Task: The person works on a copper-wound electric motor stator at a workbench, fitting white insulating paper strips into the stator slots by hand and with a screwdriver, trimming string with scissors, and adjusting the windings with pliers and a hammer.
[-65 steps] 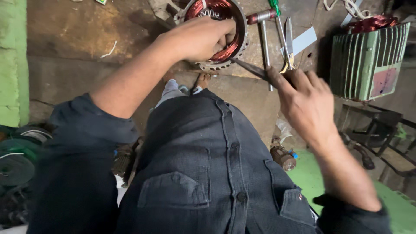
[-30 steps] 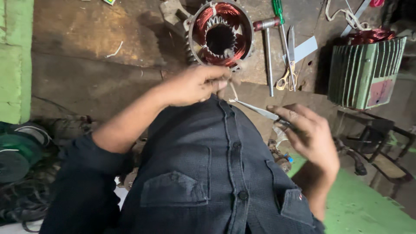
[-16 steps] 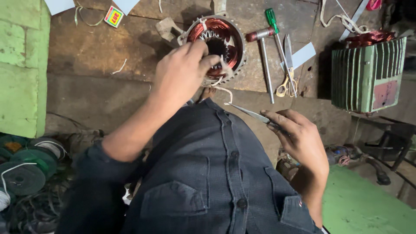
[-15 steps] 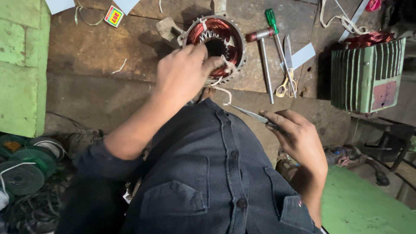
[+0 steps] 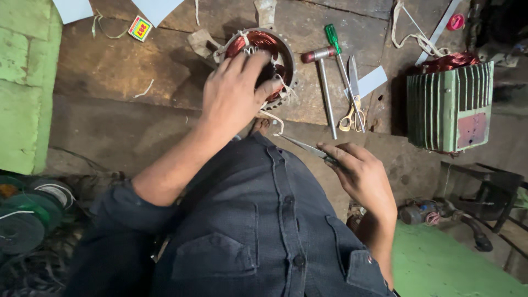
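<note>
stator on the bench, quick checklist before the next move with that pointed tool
1. Left hand steadying the stator: ok, fingers rest on its copper windings.
2. Right hand gripping the thin metal tool: ok, pinched in the fingers, tip toward the stator.
3. Tool tip at the windings: not ok, it is apart from them, over the bench edge.
4. Loose white tie string clear of the fingers: cannot tell.
5. Hammer, screwdriver and scissors clear of the stator: ok, lying beside it.
</note>
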